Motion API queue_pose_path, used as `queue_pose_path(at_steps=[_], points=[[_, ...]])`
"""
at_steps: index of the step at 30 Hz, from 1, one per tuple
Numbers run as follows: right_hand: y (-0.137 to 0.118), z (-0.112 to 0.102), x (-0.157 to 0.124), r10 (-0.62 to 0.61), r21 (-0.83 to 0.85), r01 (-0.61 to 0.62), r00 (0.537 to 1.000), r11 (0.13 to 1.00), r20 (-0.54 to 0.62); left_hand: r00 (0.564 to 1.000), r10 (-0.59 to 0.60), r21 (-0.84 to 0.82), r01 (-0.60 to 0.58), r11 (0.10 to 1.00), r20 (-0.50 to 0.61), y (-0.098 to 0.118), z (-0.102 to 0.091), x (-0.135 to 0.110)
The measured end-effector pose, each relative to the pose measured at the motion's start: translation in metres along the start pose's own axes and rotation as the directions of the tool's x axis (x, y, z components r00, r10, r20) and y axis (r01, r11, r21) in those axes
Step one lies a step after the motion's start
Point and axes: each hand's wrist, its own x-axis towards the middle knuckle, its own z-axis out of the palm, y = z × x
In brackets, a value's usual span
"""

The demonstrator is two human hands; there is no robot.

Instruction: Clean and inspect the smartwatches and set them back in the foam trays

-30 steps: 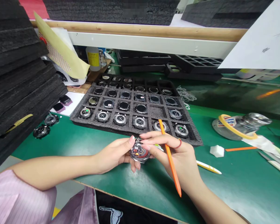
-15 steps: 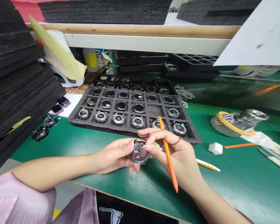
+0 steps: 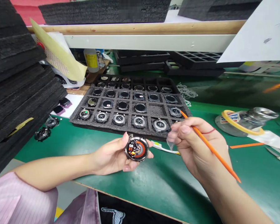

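Left hand [image 3: 114, 157] grips round, metal-rimmed watch [image 3: 137, 148] above green bench [image 3: 140, 186], near front edge of black foam tray [image 3: 107, 126]. Right hand [image 3: 198, 146], apart to watch's right, pinches clear film [image 3: 170, 144], holds slim orange stick [image 3: 214, 150].

The lit watch [image 3: 140, 149] shows "08" in white, with "51" in orange below it. Print on the bottle's yellow label [image 3: 91, 61] is too small to read, as are the marks on the small white sticker [image 3: 108, 105] in the foam tray [image 3: 100, 123].
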Motion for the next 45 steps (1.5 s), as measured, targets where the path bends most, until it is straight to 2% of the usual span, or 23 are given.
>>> queue_pose_path(at_steps=[5, 9, 15, 20, 23, 28, 36, 45], points=[[-0.005, 0.004, -0.001, 0.081, 0.047, -0.081, 0.997, 0.996, -0.011, 1.000, -0.007, 0.007, 0.007, 1.000, -0.014, -0.001, 0.000, 0.000], [-0.003, 0.006, -0.002, 0.068, 0.033, -0.067, 0.997, 0.997, -0.027, 1.000, -0.003, -0.003, 0.003, 1.000, -0.013, -0.001, -0.001, 0.001], [-0.004, 0.010, -0.002, 0.075, 0.076, -0.066, 0.990, 0.995, -0.119, 1.000, -0.009, -0.005, 0.009, 1.000, -0.003, -0.001, 0.000, 0.001], [-0.004, 0.008, -0.005, 0.036, -0.016, -0.038, 0.992, 0.999, -0.118, 1.000, -0.013, -0.012, 0.013, 1.000, 0.021, -0.003, -0.003, 0.002], [-0.002, 0.008, -0.008, 0.002, -0.108, -0.010, 0.997, 0.994, -0.071, 0.999, -0.009, 0.000, 0.009, 1.000, 0.032, -0.005, -0.004, 0.003], [-0.008, 0.018, -0.012, -0.112, -0.201, 0.131, 0.988, 0.971, 0.102, 0.999, 0.005, 0.057, -0.007, 0.998, 0.044, -0.007, -0.005, 0.004], [-0.010, 0.021, -0.016, -0.170, -0.090, 0.200, 0.949, 0.976, 0.265, 0.997, 0.038, 0.059, -0.042, 0.997, 0.065, -0.010, -0.007, 0.004], [-0.011, 0.018, -0.019, -0.153, 0.005, 0.162, 0.919, 0.987, 0.362, 0.998, 0.036, 0.093, -0.041, 0.995, 0.054, -0.009, -0.006, 0.004]])
